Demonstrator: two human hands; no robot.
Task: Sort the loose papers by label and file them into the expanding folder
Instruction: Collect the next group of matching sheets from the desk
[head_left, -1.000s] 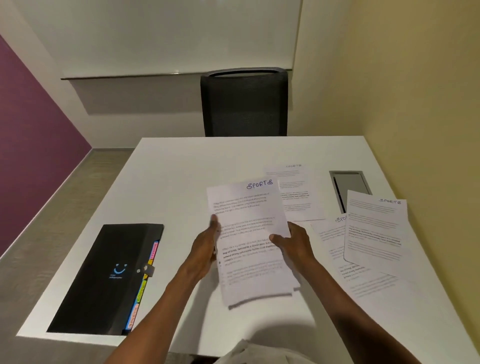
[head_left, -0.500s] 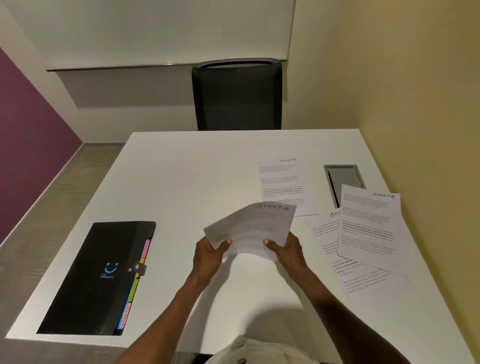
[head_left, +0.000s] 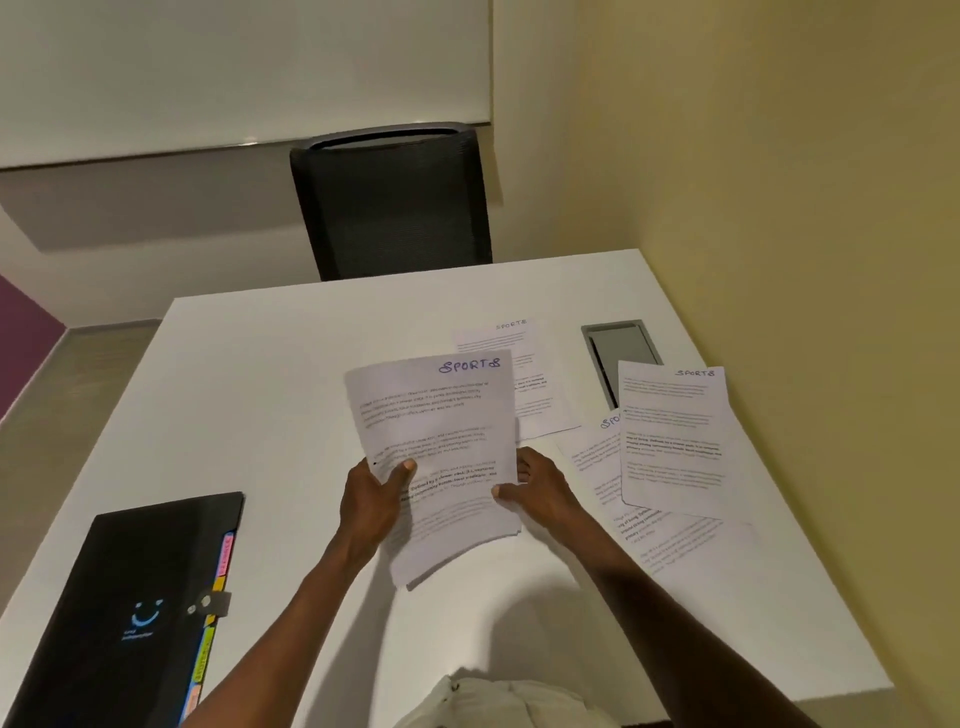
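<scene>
Raised flat again, stack (head_left: 441, 457) pinched by both hands (head_left: 371, 499) (head_left: 540, 491); seemingly three sheets (head_left: 670, 431) lie loose.

Stack of "SPORTS" papers (head_left: 436, 457) between left hand (head_left: 371, 499) and right hand (head_left: 540, 488), apparently several sheets.

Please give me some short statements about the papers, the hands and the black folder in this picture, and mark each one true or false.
1. Both hands hold the stack of white printed sheets; the left hand grips its left edge, the right hand its right edge. True.
2. The top sheet's handwritten label reads MUSIC. False: it reads SPORTS.
3. The black expanding folder with coloured tabs lies open. False: its clasp is fastened.
4. Loose white sheets lie on the white table, right of the stack. True.
5. The folder lies against the yellow wall. False: it lies at the table's left side.
</scene>
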